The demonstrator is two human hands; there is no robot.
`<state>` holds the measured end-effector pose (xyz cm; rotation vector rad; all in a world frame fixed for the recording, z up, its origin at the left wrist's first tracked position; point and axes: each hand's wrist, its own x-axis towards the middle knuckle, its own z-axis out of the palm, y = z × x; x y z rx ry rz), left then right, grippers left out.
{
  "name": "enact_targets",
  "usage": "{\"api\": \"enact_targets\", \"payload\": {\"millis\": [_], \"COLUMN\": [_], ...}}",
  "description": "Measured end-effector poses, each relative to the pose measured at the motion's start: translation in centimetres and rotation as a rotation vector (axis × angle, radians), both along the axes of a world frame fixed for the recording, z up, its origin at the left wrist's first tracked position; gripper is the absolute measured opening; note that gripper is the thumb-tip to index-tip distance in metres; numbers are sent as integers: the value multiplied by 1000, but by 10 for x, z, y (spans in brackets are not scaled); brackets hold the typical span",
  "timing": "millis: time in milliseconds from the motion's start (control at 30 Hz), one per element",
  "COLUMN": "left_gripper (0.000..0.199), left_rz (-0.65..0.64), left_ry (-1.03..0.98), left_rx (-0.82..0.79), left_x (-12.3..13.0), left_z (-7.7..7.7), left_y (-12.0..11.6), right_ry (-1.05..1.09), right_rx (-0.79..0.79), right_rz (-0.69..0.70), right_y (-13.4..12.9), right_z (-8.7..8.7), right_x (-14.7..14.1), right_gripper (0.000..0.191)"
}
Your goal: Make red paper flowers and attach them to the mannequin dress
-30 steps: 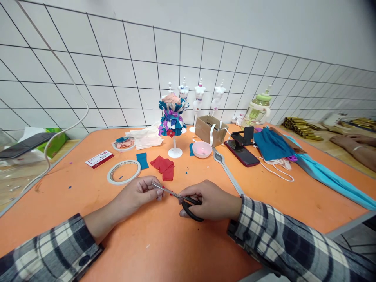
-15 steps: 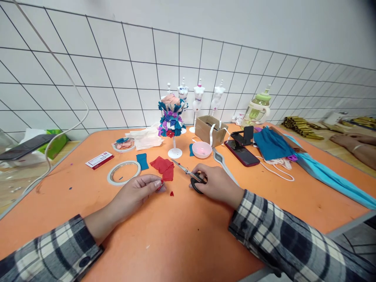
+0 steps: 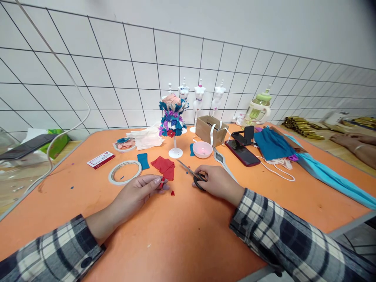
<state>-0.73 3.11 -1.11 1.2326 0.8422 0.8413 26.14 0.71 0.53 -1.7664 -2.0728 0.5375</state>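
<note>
In the head view, the left hand [image 3: 147, 188] pinches a red scrap [image 3: 162, 181]; the right hand [image 3: 216, 183] grips scissors [image 3: 192, 172] beside it.

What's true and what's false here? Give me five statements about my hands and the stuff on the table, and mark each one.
1. Your right hand holds the scissors. True.
2. Your left hand is empty. False: its fingers hold a small red piece.
3. The pink bowl stands in front of the cardboard box. True.
4. The ruffled outfit is all white. False: it also shows teal, purple, red and peach.
5. The tape roll lies flat on the table. True.
</note>
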Motion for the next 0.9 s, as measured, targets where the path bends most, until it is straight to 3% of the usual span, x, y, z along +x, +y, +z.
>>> {"api": "enact_targets", "payload": {"millis": [100,267,433,567,733,900], "left_gripper": [32,41,32,21,17,18], "left_rz": [8,8,-11,-44,-93,-143], "left_ry": [-17,36,206,266,283,270], "left_rx": [-27,-40,73,167,213,182], "left_x": [1,0,1,4,11,18], "left_z": [1,2,6,9,7,5], "left_y": [-1,-1,-3,-6,-18,-28], "right_ry": [22,25,30,60,242,384], "right_rx": [-70,-95,-93,92,394,387], "right_rz": [-28,-26,-4,5,229,361], "right_y": [4,7,5,-2,-17,-26], "right_z": [-3,-7,-5,0,-1,-6], "right_x": [2,2,1,-5,-18,-31], "right_gripper": [45,44,41,36,23,11]}}
